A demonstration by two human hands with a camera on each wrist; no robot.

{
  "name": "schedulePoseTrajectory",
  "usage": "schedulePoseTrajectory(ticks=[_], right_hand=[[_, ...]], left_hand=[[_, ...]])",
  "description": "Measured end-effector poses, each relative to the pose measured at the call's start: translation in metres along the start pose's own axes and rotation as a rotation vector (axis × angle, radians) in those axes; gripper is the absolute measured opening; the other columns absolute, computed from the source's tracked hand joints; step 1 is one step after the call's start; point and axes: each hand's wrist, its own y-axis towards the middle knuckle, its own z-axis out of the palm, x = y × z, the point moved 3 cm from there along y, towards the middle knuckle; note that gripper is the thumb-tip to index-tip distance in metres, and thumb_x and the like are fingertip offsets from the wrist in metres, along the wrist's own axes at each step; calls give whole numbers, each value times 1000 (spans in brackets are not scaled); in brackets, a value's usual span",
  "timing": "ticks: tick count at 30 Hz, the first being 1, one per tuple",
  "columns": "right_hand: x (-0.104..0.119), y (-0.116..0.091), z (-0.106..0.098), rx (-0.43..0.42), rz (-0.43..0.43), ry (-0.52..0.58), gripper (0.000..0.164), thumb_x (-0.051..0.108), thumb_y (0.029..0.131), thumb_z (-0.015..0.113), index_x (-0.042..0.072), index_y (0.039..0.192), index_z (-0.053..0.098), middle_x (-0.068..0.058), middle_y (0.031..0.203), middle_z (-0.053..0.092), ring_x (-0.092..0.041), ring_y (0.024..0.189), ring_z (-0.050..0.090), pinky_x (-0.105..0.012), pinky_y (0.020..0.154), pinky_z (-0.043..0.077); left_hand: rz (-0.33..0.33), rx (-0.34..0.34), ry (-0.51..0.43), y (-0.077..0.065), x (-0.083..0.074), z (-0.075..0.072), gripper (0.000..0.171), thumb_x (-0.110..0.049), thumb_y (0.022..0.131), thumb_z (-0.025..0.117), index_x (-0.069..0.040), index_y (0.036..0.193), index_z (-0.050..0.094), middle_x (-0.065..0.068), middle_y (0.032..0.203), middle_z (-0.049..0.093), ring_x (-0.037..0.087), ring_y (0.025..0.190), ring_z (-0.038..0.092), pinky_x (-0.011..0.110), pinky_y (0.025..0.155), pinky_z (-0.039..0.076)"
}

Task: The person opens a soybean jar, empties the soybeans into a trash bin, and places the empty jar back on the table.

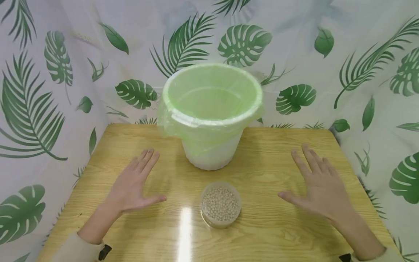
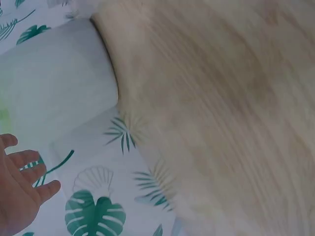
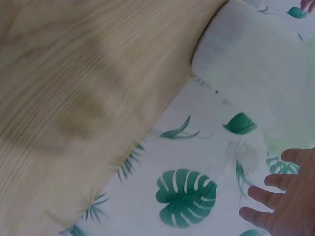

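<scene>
A white bucket (image 1: 212, 156) lined with a thin green plastic bag (image 1: 209, 98) stands upright at the back middle of the table. The bag is folded over the rim and hangs loose at the left. In front of the bucket is a round clear tub (image 1: 220, 222) full of small pale beads or beans; I cannot tell which. To the left of both, my left hand (image 1: 131, 185) has its fingers extended and thumb apart, holding nothing. My right hand (image 1: 319, 189) is spread on the other side, also holding nothing. Both wrist views show the bucket wall (image 2: 59, 73) near the fingers.
The wood-grain table (image 1: 271, 225) carries the bucket and tub. A white cloth with green leaf prints (image 1: 294, 43) rises behind the table and along both sides. A bright light reflection lies on the tabletop left of the tub.
</scene>
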Motion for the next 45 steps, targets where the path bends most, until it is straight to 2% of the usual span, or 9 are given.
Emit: schedulePoseTrajectory(ticks=[3,7,11,15,20,26,31,37,45], right_hand=[[13,4,2,9,-28,12,121,76,79,74,20,170,19,-18,177,18,-52,152,35,-71,123,32],[29,9,7,1,-83,16,120,78,79,72,19,170,21,-19,176,22,-51,150,38,-71,118,37],[45,12,14,10,-127,25,121,80,79,71,18,170,20,-19,176,23,-51,149,40,-72,115,40],[59,12,24,35,-162,31,120,81,80,69,17,170,22,-19,174,27,-48,151,40,-71,115,43],[77,16,37,64,-202,42,119,83,79,69,16,168,27,-18,171,35,-45,149,46,-70,109,49],[100,18,51,93,-255,66,118,84,78,70,18,167,30,-18,167,42,-44,143,53,-67,109,52],[114,18,61,92,-296,81,115,84,78,70,18,165,34,-18,162,48,-43,141,55,-64,109,54],[126,19,73,125,-327,70,114,90,80,61,17,163,38,-20,160,50,-42,139,57,-61,110,55],[138,20,86,133,-354,82,109,91,81,57,19,160,42,-20,154,55,-39,135,60,-60,108,56]], left_hand=[[-2,9,-136,0,-7,11,123,-70,78,77,-6,168,23,22,173,29,45,158,33,65,126,36],[-8,35,-274,0,-19,24,125,-65,75,84,-7,168,22,19,173,30,43,158,34,64,126,36],[-45,73,-385,-1,-29,38,125,-58,74,88,-10,168,21,17,173,31,42,158,34,63,126,37],[-94,94,-503,-2,-38,53,122,-50,76,90,-10,168,21,16,173,32,44,156,37,67,122,41],[-136,146,-638,-1,-52,73,118,-46,78,90,-13,168,21,11,174,30,41,158,34,68,123,39],[-128,234,-655,1,-67,94,122,-56,77,89,-12,168,21,12,173,31,41,158,34,67,126,35],[-121,276,-620,3,-76,102,126,-66,74,87,-14,169,22,11,173,32,39,159,34,65,128,33],[-75,302,-600,7,-83,112,128,-69,73,86,-11,168,23,14,172,33,39,158,36,62,128,35],[-41,327,-603,12,-92,124,131,-70,72,86,-10,167,19,14,171,34,37,157,38,58,128,38]])
